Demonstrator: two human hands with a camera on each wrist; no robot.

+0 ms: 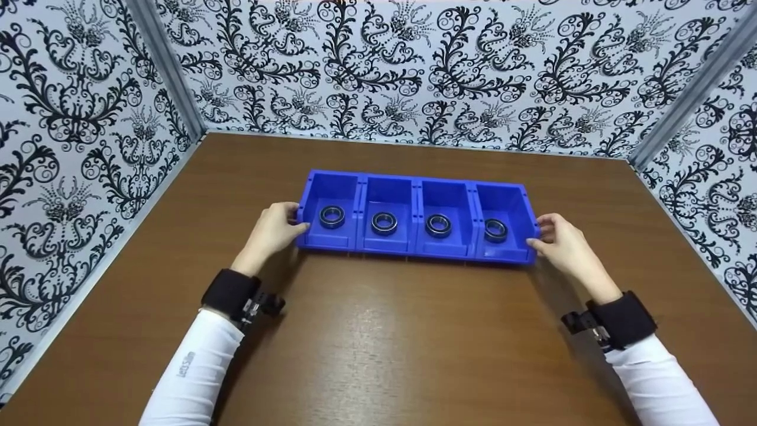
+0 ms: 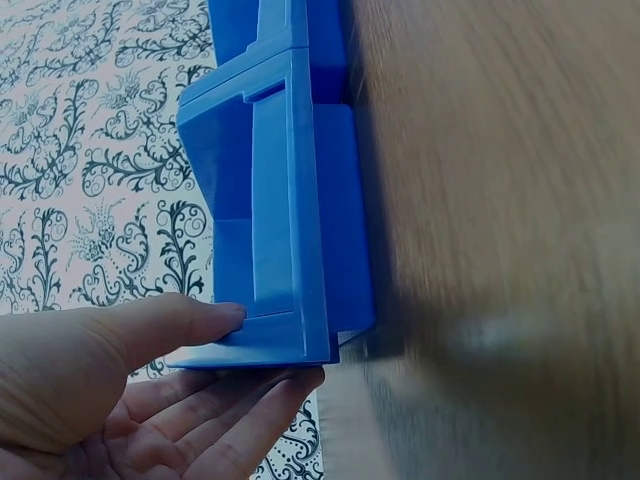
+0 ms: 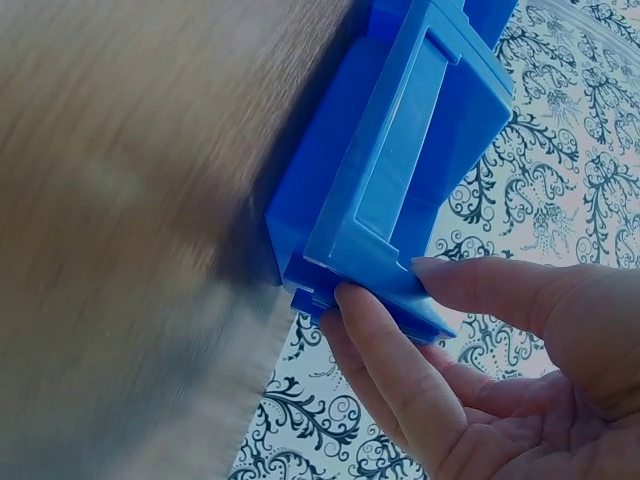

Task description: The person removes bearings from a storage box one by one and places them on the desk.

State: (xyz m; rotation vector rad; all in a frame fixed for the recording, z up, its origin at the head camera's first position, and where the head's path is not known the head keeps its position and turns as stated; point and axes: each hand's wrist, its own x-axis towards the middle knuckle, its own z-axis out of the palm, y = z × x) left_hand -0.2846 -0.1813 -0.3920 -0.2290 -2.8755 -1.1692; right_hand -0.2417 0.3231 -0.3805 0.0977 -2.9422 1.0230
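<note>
A row of joined blue storage bins (image 1: 381,245) spans the space between both hands, over the middle of the brown table. Each compartment has one black-rimmed ring bearing inside, such as the leftmost bearing (image 1: 332,217) and the rightmost bearing (image 1: 495,230). My left hand (image 1: 273,229) grips the left end wall, thumb over the edge and fingers beneath the outer side, as the left wrist view shows. At the opposite end, my right hand (image 1: 565,245) pinches the right wall between thumb (image 3: 490,290) and fingers. In the wrist views the bearings are hidden.
The brown table (image 1: 366,337) reaches back to a wall (image 1: 390,71) with black floral patterns. Grey metal posts (image 1: 168,65) stand at the back corners. Each wrist wears a black band (image 1: 230,293) with a small camera.
</note>
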